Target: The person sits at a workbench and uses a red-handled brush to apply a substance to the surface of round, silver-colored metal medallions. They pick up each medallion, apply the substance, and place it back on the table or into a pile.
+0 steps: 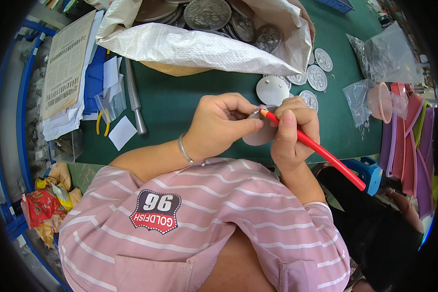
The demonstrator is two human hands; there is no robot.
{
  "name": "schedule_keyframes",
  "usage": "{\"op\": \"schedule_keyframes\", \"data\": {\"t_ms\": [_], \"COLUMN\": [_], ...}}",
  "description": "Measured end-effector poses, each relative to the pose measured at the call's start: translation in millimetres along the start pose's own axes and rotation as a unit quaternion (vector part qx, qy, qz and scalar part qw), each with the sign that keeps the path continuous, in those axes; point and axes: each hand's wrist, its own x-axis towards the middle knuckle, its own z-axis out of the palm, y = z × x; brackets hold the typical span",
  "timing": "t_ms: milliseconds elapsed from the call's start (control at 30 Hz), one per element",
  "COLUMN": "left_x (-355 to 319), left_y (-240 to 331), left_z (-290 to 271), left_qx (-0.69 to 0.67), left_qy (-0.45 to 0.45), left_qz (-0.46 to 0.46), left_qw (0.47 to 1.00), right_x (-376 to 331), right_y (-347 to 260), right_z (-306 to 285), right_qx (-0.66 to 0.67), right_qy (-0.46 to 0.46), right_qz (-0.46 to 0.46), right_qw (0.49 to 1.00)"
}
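Note:
My left hand [222, 122] grips a round silver metal disc [261, 134] by its edge, holding it just above the green table [170, 104]. My right hand [293, 134] holds a long red pencil-like tool [321, 152], its tip touching the top of the disc between my two hands. A metal bangle sits on my left wrist. Most of the disc is hidden behind my fingers.
A white woven sack [204, 46] full of embossed metal discs lies at the back. Several loose discs [316, 75] and clear plastic bags [384, 58] lie at the right. A metal rod [135, 97], yellow-handled pliers [102, 124] and papers [68, 63] are at the left. Pink and purple sheets [413, 141] stand far right.

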Motion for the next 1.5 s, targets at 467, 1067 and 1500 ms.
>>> {"op": "schedule_keyframes", "data": {"t_ms": [467, 1067, 1500], "left_x": [3.0, 13.0, 27.6], "left_y": [9.3, 11.2, 89.9], "left_z": [-8.1, -5.1, 21.8], "left_qx": [0.323, -0.087, 0.075], "left_qy": [0.015, -0.043, -0.105], "left_qz": [0.342, -0.189, 0.068], "left_qw": [0.882, 0.977, 0.989], "right_x": [9.5, -14.0, -10.1], "right_y": [7.1, 2.0, -7.4], "right_z": [-21.4, -37.4, -85.3], "right_qx": [-0.018, 0.198, 0.027], "right_qy": [0.058, 0.118, 0.157], "right_qz": [0.271, 0.195, 0.188], "right_qw": [0.961, 0.953, 0.969]}}
